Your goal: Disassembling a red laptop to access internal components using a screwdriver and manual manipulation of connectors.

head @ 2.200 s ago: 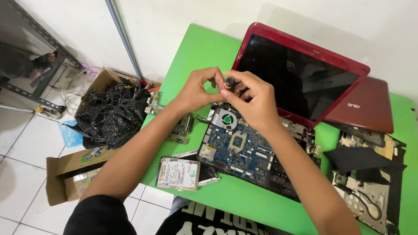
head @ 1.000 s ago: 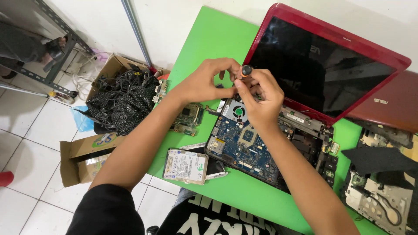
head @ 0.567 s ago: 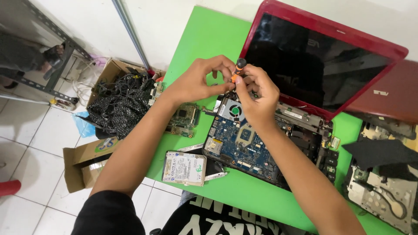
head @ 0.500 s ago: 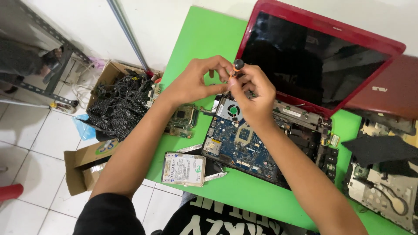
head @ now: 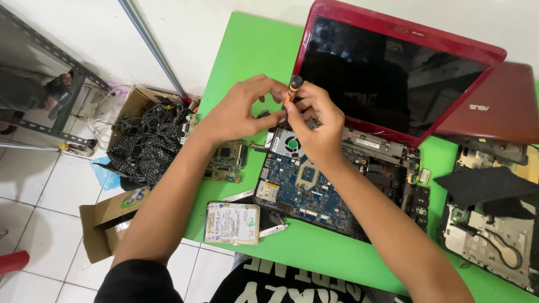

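A red laptop [head: 393, 73] stands open on a green table [head: 247, 50], its base stripped to the blue motherboard [head: 306, 185] and a fan [head: 291, 143]. Over the fan corner, my right hand [head: 314, 120] grips a small screwdriver [head: 292, 88] with an orange shaft and black cap, held upright. My left hand [head: 241, 109] meets it from the left, fingertips pinching near the screwdriver's lower end. What lies under the fingers is hidden.
A silver hard drive [head: 231, 223] lies at the table's front edge and a small green circuit board [head: 225, 161] at its left edge. A second red laptop lid [head: 494, 109] and dismantled laptop parts [head: 494, 224] sit on the right. A cardboard box of black cables [head: 147, 143] stands on the floor.
Both hands have stayed together over the fan corner with the screwdriver upright; only the camera view has shifted slightly.
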